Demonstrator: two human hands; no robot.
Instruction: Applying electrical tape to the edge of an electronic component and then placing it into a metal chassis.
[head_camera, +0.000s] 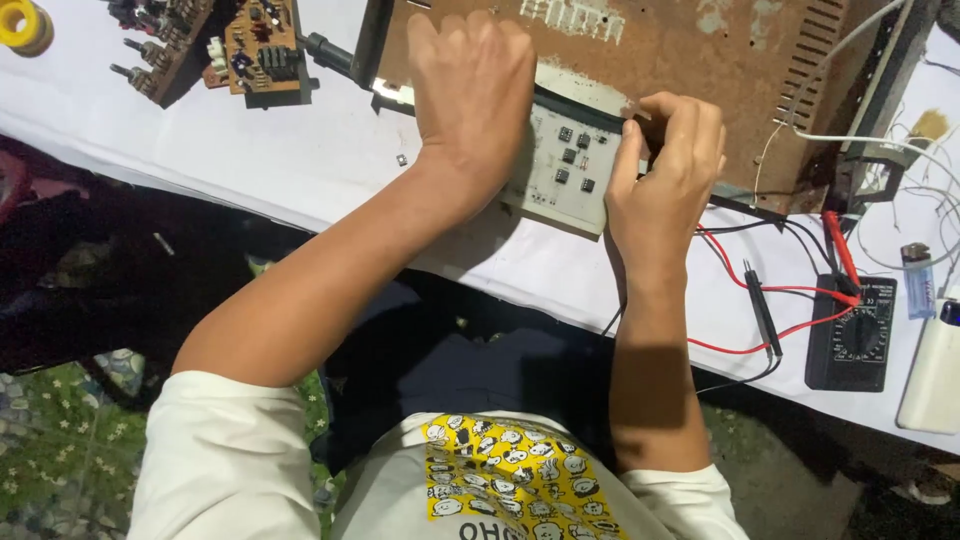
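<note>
Pinching the right edge of a pale circuit board (567, 170), the right hand (665, 185) has its fingers (625, 165) curled in and closed on the board's end; thumb side faces the camera. Left hand (470, 95) lies palm-down over the board's left part, fingers (455, 40) spread and bent over the top edge, pressing or gripping there; whether they actually clasp the edge I cannot tell, since the back of the hand hides it.

Board sits at the near lip of a rusty brown metal chassis (700, 60), tilted, its lower corner over the white table cover (300, 160). Several small black chips show on the bare middle of the board.

Outward: a black multimeter (850, 335) lies to the right, well apart from the hands, with red and black probe leads (765, 300) trailing across the cloth just beside the right wrist. A lighter (917, 280) and a white bottle (930, 375) lie beyond the meter. Far left, brown circuit boards (255, 45) with knobs and a yellow solder reel (22, 22) rest at the table's back edge. Loose white wires (900, 150) hang off the chassis at right.

Risks, as I judge them: the board is held only at its ends, so uneven force could flex it or crack a joint. The rusty chassis edge could scrape fingers or traces. The probe leads near the wrist could snag and drag the meter.
</note>
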